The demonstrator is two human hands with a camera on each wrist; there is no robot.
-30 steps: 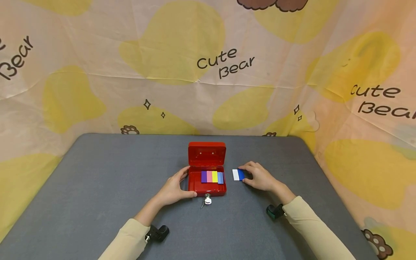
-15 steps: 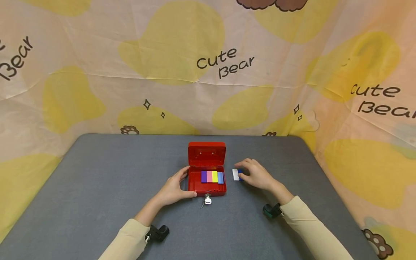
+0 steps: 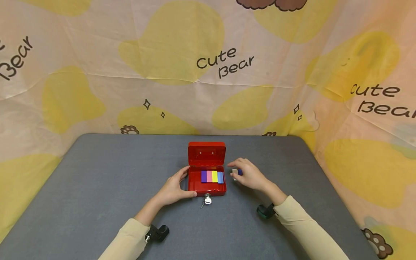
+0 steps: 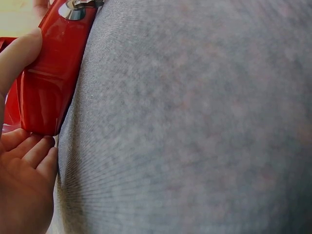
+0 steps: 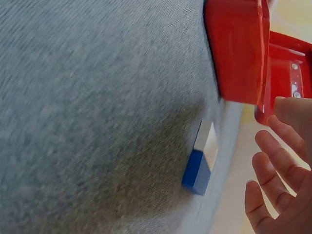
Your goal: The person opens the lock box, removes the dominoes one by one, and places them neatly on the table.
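A small red cash box point(image 3: 198, 187) stands with its lid point(image 3: 207, 154) up. My left hand point(image 3: 171, 189) holds it at the left side, thumb on the front corner and fingers along the side wall. Inside lie a purple block point(image 3: 203, 176), a pink block point(image 3: 209, 176), a yellow block point(image 3: 215, 176) and a light blue block point(image 3: 220, 177) in a row. Right of the box, a white block point(image 5: 204, 137) and a dark blue block point(image 5: 196, 173) lie side by side on the table. Over them hovers my right hand point(image 3: 251, 176), fingers loosely bent and nothing between them.
A key point(image 3: 207, 200) hangs from the lock at the box's front. Grey cloth covers the table point(image 3: 123, 173). Behind it and at the sides hangs a printed curtain point(image 3: 182, 97). Each wrist wears a black camera mount point(image 3: 158, 233).
My right hand has come off the dark blue block and moved left over the white one, towards the box. The left hand and the box stay in place.
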